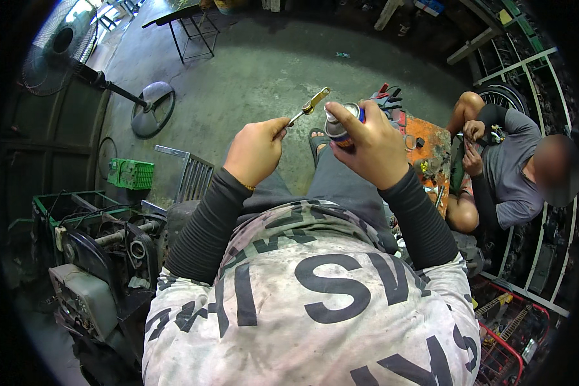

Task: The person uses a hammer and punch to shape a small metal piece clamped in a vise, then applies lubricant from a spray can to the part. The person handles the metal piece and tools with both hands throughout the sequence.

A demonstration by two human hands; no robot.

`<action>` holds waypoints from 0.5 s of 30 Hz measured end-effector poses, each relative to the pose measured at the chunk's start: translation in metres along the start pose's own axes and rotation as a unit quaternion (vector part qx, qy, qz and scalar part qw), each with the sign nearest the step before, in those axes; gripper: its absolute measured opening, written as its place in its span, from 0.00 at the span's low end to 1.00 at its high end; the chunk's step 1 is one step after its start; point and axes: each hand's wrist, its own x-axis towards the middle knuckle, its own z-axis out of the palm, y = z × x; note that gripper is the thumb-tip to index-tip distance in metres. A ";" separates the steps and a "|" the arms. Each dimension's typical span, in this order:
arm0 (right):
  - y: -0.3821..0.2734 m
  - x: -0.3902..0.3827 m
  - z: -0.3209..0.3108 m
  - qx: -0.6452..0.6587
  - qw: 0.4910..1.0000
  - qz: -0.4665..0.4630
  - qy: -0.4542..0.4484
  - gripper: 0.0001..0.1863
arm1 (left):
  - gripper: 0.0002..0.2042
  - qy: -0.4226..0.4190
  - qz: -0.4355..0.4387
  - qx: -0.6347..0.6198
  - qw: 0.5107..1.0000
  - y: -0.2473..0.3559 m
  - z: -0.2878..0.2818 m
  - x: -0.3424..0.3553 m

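Note:
My left hand (258, 153) is closed on a thin metal rod (295, 119) that points up and to the right. At the rod's far end is a small brass-coloured elongated part (316, 100); how the two join is too small to tell. My right hand (378, 147) wraps round a spray can (336, 131) with a silver-grey upper part and blue on its body. Its index finger reaches over the can's white nozzle, which is close to the brass-coloured part. Both hands are in front of my body, above my legs.
To the right, an orange worktop (426, 138) holds small parts and tools. Beyond it sits another person (514, 154), hands together. On the left stand a fan (63, 42), a green crate (130, 174), a metal rack (195, 178) and machinery (87, 293). A dark table (174, 16) is farther off.

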 end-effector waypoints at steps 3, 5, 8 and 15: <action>-0.002 0.004 0.011 -0.028 1.000 0.012 -0.002 0.39 | 0.11 -0.017 0.014 0.045 0.999 0.001 -0.008 0.004; -0.005 0.004 0.018 -0.031 0.999 0.020 -0.011 0.38 | 0.11 -0.016 0.019 0.062 0.998 -0.003 -0.011 0.006; -0.007 0.004 0.026 -0.026 0.999 0.027 -0.016 0.37 | 0.11 -0.034 0.026 0.078 0.996 -0.003 -0.014 0.007; -0.008 0.006 0.031 -0.013 0.999 0.043 -0.025 0.35 | 0.11 -0.046 -0.007 0.071 0.996 0.005 -0.016 0.009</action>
